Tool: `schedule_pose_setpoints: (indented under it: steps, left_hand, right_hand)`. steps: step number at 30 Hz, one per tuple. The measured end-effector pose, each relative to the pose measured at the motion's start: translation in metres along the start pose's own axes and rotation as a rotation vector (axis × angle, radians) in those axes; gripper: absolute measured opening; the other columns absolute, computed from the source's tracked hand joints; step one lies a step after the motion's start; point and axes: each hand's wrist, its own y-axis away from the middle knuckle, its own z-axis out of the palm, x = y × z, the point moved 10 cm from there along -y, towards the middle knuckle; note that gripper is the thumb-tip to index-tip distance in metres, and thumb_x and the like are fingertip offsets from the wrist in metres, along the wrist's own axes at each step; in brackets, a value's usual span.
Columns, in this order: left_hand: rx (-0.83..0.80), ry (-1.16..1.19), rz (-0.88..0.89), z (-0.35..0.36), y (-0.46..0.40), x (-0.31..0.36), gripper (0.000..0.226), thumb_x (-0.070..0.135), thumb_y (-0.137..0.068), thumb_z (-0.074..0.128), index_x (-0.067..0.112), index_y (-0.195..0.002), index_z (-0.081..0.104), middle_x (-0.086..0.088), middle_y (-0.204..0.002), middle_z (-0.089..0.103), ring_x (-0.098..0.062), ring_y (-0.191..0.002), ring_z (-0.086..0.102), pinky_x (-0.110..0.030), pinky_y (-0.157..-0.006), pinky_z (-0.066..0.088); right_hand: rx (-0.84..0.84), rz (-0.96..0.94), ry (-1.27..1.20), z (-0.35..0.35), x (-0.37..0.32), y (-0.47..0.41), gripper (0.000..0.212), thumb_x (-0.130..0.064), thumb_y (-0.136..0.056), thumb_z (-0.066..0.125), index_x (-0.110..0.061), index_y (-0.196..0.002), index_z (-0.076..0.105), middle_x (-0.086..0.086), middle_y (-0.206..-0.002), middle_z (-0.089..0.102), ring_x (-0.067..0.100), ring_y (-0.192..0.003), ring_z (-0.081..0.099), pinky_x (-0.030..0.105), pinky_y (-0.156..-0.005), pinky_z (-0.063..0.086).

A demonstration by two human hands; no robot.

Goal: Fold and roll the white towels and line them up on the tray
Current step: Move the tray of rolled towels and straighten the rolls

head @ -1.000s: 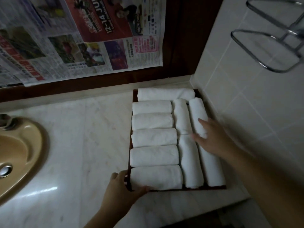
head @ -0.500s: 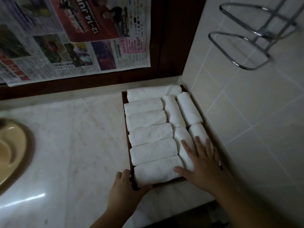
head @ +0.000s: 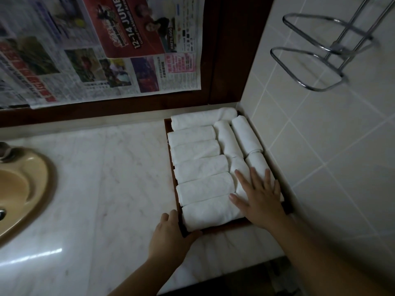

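Observation:
A dark wooden tray [head: 224, 227] sits in the counter's back right corner, packed with several rolled white towels [head: 201, 170]. A column of rolls lies crosswise on the left, two columns run lengthwise on the right, and one roll [head: 203, 119] spans the far end. My left hand [head: 171, 233] grips the tray's near left corner, thumb over the rim by the nearest roll [head: 209, 212]. My right hand [head: 259, 198] lies flat with fingers spread on the near right rolls, hiding most of them.
The marble counter [head: 111, 189] stretches left to a beige sink [head: 19, 189]. A tiled wall [head: 333, 146] runs tight along the tray's right side, with a chrome wire rack [head: 316, 60] above. Newspaper [head: 102, 48] hangs on the dark wood back panel.
My right hand slid from the far right rolls toward me and now presses flat on the near right ones. The left hand stays on the tray corner. The view shifted.

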Motion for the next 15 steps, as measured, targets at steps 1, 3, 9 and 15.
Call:
schedule_pose_setpoints:
  steps: [1,3,9,15]
  left_hand:
    - [0.004,-0.001,0.000,0.000,0.000,0.000,0.065,0.080,-0.074,0.070,0.033,-0.111,0.046,0.011,-0.102,0.047,-0.017,-0.094,0.061,-0.037,-0.077,0.056]
    - [0.007,-0.006,-0.005,0.000,0.000,0.000,0.065,0.080,-0.074,0.070,0.033,-0.113,0.046,0.011,-0.103,0.048,-0.017,-0.095,0.061,-0.036,-0.077,0.056]
    - [0.002,0.006,-0.010,0.000,0.001,-0.002,0.065,0.081,-0.074,0.069,0.034,-0.112,0.044,0.012,-0.103,0.047,-0.018,-0.096,0.061,-0.035,-0.075,0.054]
    - [0.006,0.060,-0.015,0.002,0.003,-0.005,0.063,0.082,-0.072,0.069,0.037,-0.105,0.039,0.016,-0.099,0.046,-0.014,-0.090,0.059,-0.031,-0.069,0.049]
  right_hand:
    - [0.005,0.003,-0.006,-0.001,0.000,-0.001,0.076,-0.089,-0.090,0.014,-0.061,-0.153,-0.019,-0.001,-0.173,-0.013,0.038,-0.155,-0.022,0.065,-0.123,-0.004]
    - [-0.002,0.009,-0.022,-0.001,0.000,-0.005,0.072,-0.086,-0.092,0.013,-0.062,-0.152,-0.019,-0.002,-0.173,-0.013,0.038,-0.155,-0.023,0.065,-0.123,-0.005]
    - [-0.069,0.033,-0.031,-0.002,-0.002,-0.018,0.073,-0.087,-0.090,0.010,-0.061,-0.152,-0.020,-0.002,-0.172,-0.018,0.038,-0.154,-0.025,0.068,-0.120,-0.010]
    - [0.101,-0.265,0.017,-0.016,-0.080,0.029,0.077,-0.082,-0.096,0.020,-0.051,-0.159,-0.011,0.000,-0.171,-0.025,0.034,-0.154,-0.028,0.064,-0.123,-0.008]
